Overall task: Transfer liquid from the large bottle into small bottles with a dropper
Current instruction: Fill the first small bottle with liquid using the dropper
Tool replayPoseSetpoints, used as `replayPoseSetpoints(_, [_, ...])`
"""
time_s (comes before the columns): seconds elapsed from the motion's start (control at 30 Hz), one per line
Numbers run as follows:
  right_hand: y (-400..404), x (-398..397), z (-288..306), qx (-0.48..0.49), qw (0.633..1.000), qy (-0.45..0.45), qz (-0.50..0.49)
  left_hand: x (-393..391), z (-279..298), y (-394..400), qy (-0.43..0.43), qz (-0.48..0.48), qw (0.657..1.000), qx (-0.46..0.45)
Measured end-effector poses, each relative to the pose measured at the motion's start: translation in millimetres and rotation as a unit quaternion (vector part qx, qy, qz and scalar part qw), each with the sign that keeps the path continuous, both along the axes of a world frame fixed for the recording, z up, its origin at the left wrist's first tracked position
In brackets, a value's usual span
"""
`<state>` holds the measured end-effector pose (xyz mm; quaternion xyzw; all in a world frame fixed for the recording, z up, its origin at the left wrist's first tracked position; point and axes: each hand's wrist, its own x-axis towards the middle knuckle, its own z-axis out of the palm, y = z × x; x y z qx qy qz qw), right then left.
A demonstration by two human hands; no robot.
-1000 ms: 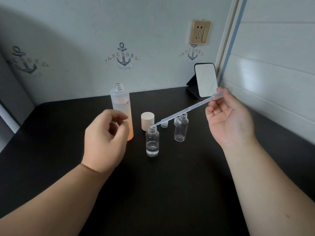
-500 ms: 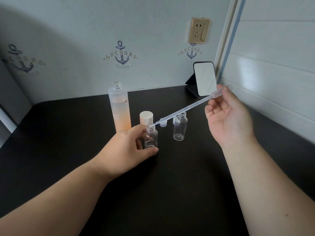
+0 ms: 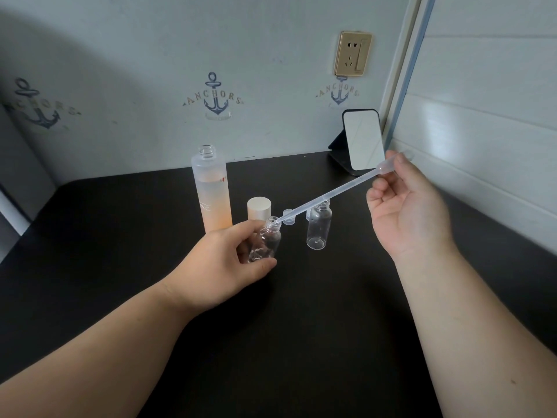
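The step in hand is judged to be dispensing into the first small bottle. On the black bench (image 3: 286,342), the near small bottle (image 3: 266,241) is held by the left hand (image 3: 224,267), the grip being closed round its body with thumb and fingers; the bottle is tilted, neck toward the dropper. The dropper (image 3: 328,193) is pinched at its bulb by the right hand (image 3: 407,212), and its tip lies at the bottle mouth; whether the tip is inside the neck cannot be told for certain. Some clear liquid appears to be in the held bottle.

A second small bottle (image 3: 318,227) stands upright just beyond, seemingly empty, with small clear caps (image 3: 288,217) beside it. Farther back stand a beige cap (image 3: 259,206) and the large bottle (image 3: 212,191), open and partly filled.

For the next move, a gentle squeeze of the bulb is called for, the tip being kept over the mouth.
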<state>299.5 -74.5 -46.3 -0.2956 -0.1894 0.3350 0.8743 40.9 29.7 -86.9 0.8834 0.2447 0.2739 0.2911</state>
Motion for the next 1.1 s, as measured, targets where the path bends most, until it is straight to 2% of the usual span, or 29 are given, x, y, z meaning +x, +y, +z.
replayPoseSetpoints(0.87, [-0.1,0.5,1.2,-0.013,0.999,-0.009,-0.029,0.1,-1.1,0.6,0.002,0.001,1.000,0.008])
replayPoseSetpoints(1.1, [-0.5,-0.1,0.5,-0.009,0.999,0.033,-0.011,0.3,-1.0,1.0,0.006,0.006,1.000,0.009])
